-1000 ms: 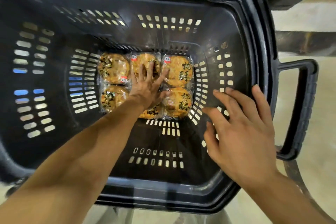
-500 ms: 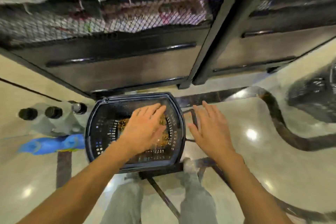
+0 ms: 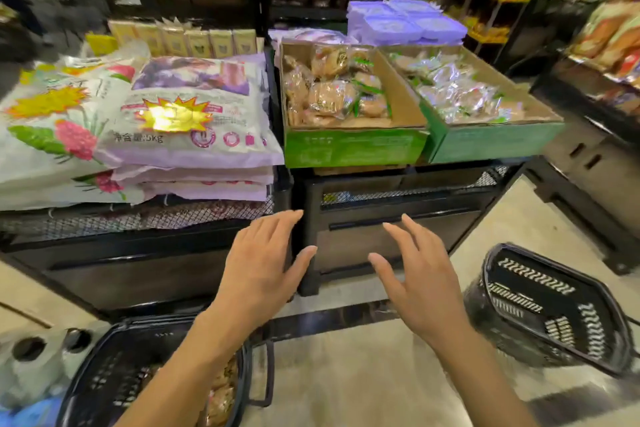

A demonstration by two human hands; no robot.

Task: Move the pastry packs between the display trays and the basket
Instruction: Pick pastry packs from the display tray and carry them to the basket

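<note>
Left hand point(image 3: 258, 269): raised, fingers straight and loosely spread, holding nothing.
Right hand point(image 3: 420, 282): raised alongside, fingers spread wide, holding nothing.
Pastry packs point(image 3: 334, 94): heaped in green display tray point(image 3: 353, 147); more in black basket point(image 3: 114, 374) by the floor, lower left.

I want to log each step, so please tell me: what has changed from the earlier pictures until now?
The left hand came up out of the basket, off the pastry packs; both hands now hover open before the display trays. The view rose from basket to shelves. The right hand still holds nothing, and the packs remain in the basket.
</note>
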